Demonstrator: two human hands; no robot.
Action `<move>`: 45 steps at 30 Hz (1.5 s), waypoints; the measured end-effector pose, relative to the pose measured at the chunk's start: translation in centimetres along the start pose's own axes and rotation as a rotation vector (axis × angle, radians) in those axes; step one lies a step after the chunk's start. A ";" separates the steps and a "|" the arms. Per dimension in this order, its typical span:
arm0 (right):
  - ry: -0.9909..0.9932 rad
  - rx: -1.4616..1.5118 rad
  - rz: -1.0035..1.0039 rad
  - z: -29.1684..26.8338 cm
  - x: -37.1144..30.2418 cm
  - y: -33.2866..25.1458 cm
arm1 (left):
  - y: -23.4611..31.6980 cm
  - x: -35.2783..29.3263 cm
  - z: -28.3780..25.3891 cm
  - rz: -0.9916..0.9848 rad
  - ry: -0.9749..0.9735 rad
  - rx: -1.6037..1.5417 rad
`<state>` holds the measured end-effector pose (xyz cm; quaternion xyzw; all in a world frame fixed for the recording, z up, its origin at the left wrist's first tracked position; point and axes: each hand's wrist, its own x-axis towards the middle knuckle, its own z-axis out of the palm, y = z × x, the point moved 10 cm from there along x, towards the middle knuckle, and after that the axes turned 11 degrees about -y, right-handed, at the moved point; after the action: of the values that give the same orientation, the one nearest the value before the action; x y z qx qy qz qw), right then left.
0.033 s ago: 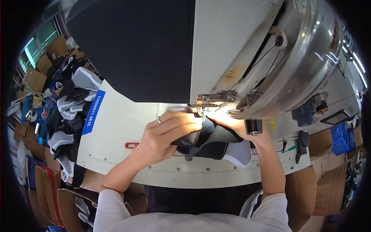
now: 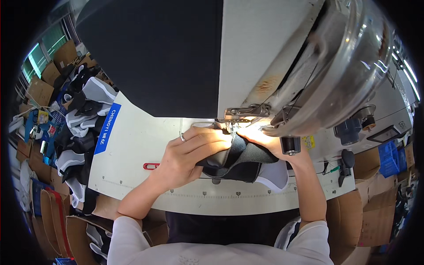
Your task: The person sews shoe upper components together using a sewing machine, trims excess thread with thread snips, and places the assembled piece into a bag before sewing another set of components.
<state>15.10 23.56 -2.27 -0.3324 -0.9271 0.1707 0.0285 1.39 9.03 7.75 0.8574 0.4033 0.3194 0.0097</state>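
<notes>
A black fabric piece with a light grey, white-edged part [image 2: 272, 176] lies folded on the sewing machine's table, under its lit needle area [image 2: 233, 128]. My left hand [image 2: 191, 152], a ring on one finger, grips the fabric from the left, fingertips close beside the presser foot. From the right, my right hand [image 2: 265, 140] holds the fabric just beside the needle; bright lamp light washes out its fingertips, and the machine head covers part of it. The sewing machine [image 2: 265, 53] rises over both hands, its thread lever [image 2: 319, 48] smeared by motion.
A red thread snipper [image 2: 151, 166] lies left of my left wrist. Beyond the table's left edge are heaped black and grey fabric pieces [image 2: 79, 119]. Cardboard boxes [image 2: 344, 216] stand at right and lower left, and a blue crate [image 2: 388, 159] at far right. A printed ruler runs along the table's front edge.
The thread lever on the machine head, sharp before, is now blurred. Both hands and the fabric stay in nearly the same place.
</notes>
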 end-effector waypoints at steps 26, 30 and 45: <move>0.186 1.024 -0.152 -4.1 -5.0 -6.3 | -3.3 -3.1 -3.1 -0.492 0.360 -0.410; -0.054 1.745 -0.135 2.0 -4.2 -8.7 | -4.5 -5.2 -2.9 -0.618 0.360 -0.688; 0.776 0.617 0.061 -5.0 -7.3 -2.3 | -7.1 -3.4 -10.0 -0.345 0.445 0.545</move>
<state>20.22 18.85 3.62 -0.3742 -0.7443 0.3018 0.4636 -10.61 9.01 11.93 0.6580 0.6038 0.3724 -0.2526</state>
